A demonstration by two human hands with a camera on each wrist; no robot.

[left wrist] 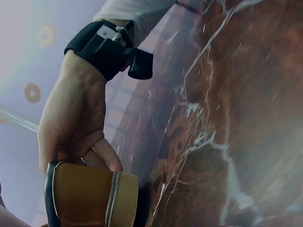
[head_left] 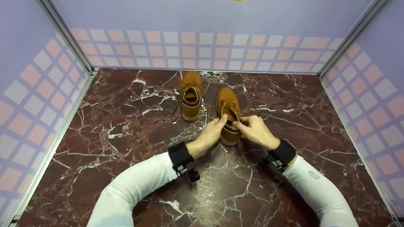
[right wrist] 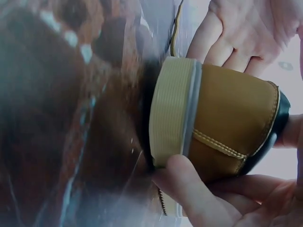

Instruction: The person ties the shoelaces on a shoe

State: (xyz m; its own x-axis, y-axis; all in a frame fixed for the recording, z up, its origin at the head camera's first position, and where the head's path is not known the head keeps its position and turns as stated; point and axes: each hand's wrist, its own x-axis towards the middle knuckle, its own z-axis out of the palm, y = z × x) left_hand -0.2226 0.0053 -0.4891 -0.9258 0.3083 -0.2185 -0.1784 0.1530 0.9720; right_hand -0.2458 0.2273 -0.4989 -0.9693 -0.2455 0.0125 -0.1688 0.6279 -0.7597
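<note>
Two tan lace-up shoes stand on the marble floor with their toes pointing away from me. My left hand [head_left: 210, 133] grips the heel end of the right-hand shoe [head_left: 226, 94], its thumb at the collar. On the other side, my right hand [head_left: 256, 130] holds the same collar with its thumb at the opening and fingers along the outer side. In the right wrist view the shoe's heel [right wrist: 232, 106] lies between both hands, fingers reaching down near the pale sole. The laces are tied at the front. The left-hand shoe [head_left: 191, 78] stands apart, untouched, slightly farther off.
Dark red marble floor [head_left: 126, 176] with white veins spreads around the shoes. A lilac wall with pink and white squares [head_left: 205, 52] rises behind, and similar panels [head_left: 38, 82] flank both sides. Black bands [head_left: 181, 156] with small devices sit on both wrists.
</note>
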